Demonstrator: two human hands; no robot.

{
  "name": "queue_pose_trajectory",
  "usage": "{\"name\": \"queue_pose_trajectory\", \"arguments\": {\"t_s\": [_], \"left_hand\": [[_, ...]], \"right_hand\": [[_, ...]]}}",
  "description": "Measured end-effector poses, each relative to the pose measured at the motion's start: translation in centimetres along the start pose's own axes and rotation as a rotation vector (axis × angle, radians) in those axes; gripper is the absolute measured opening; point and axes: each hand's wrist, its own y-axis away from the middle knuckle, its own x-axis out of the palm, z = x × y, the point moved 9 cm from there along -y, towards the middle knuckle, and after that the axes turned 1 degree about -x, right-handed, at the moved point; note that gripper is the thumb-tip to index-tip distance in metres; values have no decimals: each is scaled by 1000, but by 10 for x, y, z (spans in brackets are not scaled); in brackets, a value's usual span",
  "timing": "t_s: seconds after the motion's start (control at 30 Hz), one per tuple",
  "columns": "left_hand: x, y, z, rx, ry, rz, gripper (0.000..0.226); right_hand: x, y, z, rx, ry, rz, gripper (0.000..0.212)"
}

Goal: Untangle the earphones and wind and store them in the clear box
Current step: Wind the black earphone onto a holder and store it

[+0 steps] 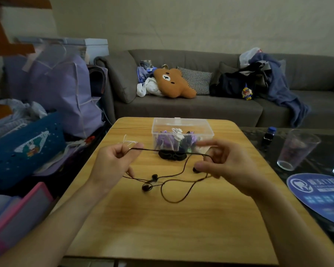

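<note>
Person's L hand (114,160) is pinching the black earphone cord (174,151) w/ curled fingers; R hand (226,166) is gripping the same cord's other end, index finger sticking out; cord is stretching taut btwn both hands, rest is hanging in loops below them, w/ two earbuds (149,183) lying on the wooden table (162,218); clear box (181,132), w/ purple & white earphones inside, is sitting just beyond the hands; a wound black bundle (173,156) is lying right in front of it; drinking glass (295,149) is standing off past the R hand.
</note>
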Motion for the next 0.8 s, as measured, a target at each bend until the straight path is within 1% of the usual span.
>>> {"name": "queue_pose_trajectory", "arguments": {"t_s": [0.03,0.07,0.13,0.17,0.23,0.3,0.33,0.4,0.43,0.47,0.53,0.6,0.67,0.73,0.8], "left_hand": [[4,1,1,-14,60,23,60],[8,2,2,-26,132,39,61],[16,3,1,-63,285,49,55],[18,3,1,-95,355,45,48],[21,4,4,-150,426,45,39],[21,3,5,-125,362,51,45],[17,2,3,-75,247,32,48],[10,3,-7,70,-86,-7,60],[9,3,-9,111,-212,-14,66],[7,5,-9,110,-273,-26,71],[-3,2,-4,72,-305,-89,71],[-19,-3,0,26,-311,-185,63],[-34,-7,7,-43,-260,-276,57],[-47,-10,20,-124,-181,-337,46],[-52,-12,33,-207,-99,-341,33]], "right_hand": [[-8,-1,2,-33,89,-127,56],[-16,-1,3,-61,154,-259,57],[-27,2,6,-104,216,-463,46],[-30,2,3,-93,216,-519,39],[-29,1,-4,-44,144,-528,27],[-23,-2,-14,29,-31,-469,18],[-19,-3,-18,66,-145,-439,17],[-18,-3,-25,106,-307,-429,18],[-22,-2,-27,113,-318,-459,20],[-28,1,-27,114,-301,-501,23],[-38,6,-27,111,-314,-584,27],[-47,11,-28,116,-412,-643,26],[-58,16,-32,143,-450,-690,24],[-66,19,-43,229,-415,-711,23],[-71,20,-55,343,-278,-654,26]]}}
